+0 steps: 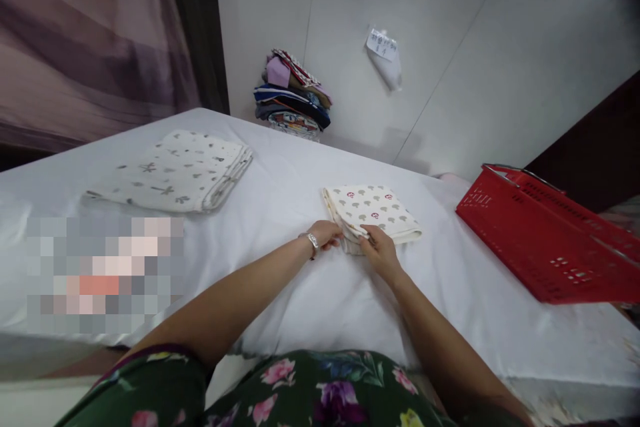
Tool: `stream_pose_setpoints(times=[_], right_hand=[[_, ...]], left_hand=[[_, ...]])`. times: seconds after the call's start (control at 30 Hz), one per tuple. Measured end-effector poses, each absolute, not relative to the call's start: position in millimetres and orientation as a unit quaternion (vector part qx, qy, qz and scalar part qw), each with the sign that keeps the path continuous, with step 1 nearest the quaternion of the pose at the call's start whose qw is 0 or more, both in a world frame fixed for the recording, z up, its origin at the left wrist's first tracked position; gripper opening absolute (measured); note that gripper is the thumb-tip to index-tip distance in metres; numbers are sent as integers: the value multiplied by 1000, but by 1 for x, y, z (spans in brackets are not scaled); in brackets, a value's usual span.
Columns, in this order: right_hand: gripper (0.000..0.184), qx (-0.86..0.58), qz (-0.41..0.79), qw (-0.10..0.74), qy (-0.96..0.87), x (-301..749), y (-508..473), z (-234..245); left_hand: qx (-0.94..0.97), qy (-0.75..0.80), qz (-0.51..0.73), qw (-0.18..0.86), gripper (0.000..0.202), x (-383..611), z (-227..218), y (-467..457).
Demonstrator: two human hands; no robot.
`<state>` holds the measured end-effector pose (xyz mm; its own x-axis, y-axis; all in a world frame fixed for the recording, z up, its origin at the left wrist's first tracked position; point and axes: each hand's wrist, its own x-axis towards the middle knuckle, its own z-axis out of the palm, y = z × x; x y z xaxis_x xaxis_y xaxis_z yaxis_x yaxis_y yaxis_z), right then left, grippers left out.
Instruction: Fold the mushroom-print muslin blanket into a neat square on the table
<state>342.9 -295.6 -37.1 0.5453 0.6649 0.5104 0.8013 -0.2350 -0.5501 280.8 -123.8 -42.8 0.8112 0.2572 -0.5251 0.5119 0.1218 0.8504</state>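
A small folded cloth (pixel 373 208), cream with grey mushroom shapes and a few red marks, lies on the white-covered table in front of me. My right hand (pixel 383 252) pinches its near edge between thumb and fingers, lifting the upper layers slightly. At the near left corner, my left hand (pixel 327 235), wearing a silver bracelet (pixel 313 245), has its fingers curled closed on the cloth's edge; its fingertips are partly hidden. To the left lies a larger folded white cloth (pixel 175 170) with grey plant motifs, apart from both hands.
A red plastic basket (pixel 545 240) with metal handles stands at the right. Beyond the table is a stack of folded clothes (pixel 294 95) against the wall, where a paper label (pixel 383 45) hangs. A curtain (pixel 95 40) is at the left. The lower left is blurred out.
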Motion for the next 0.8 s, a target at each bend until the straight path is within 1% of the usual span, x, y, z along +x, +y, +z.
stream_pose_setpoints(times=[0.1,0.2,0.33,0.43,0.67,0.8], right_hand=[[23,-789,-93,430,-430,345,-294,-36],[25,-795,-89,447,-401,347,-293,-38],[26,-790,-82,466,-390,349,-292,-40],[26,-784,-87,472,-394,348,-291,-40],[23,-777,-100,469,-407,345,-289,-43],[24,-784,-110,484,-373,344,-289,-40]], left_hand=[[626,294,-65,719,12,278,-42,-130],[598,296,-41,744,11,276,-37,-137],[571,310,-9,760,14,277,-35,-146],[564,313,-16,764,17,279,-36,-153],[569,309,-27,761,12,282,-37,-157],[593,291,-26,750,10,284,-39,-159]])
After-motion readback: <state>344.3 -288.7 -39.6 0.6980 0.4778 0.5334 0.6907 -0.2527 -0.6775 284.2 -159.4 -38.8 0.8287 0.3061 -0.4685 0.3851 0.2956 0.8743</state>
